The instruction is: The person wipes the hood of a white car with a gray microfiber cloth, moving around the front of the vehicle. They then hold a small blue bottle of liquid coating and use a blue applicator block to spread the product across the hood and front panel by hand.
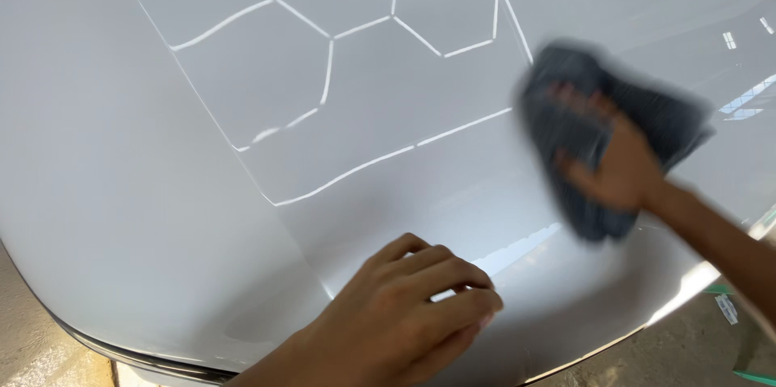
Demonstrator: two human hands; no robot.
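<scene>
On the glossy white car panel (162, 193), your right hand (618, 169) presses a dark grey microfibre cloth (582, 112) flat, up and to the right of the crease that runs down the panel. Your fingers (570, 100) lie spread across the cloth rather than pinching it, though blur hides their exact set. Your left hand (404, 314) rests bare on the paint just below that crease, near the panel's lower edge, fingers (453, 278) pressed together and slightly curled, holding nothing. To wipe well, I judge you should keep the cloth folded flat under the whole palm, so that pressure spreads evenly. Use the reflected hexagon light lines (323, 72) above the crease to spot smears. Keep your bare fingertips light on the paint, since they can leave marks.
</scene>
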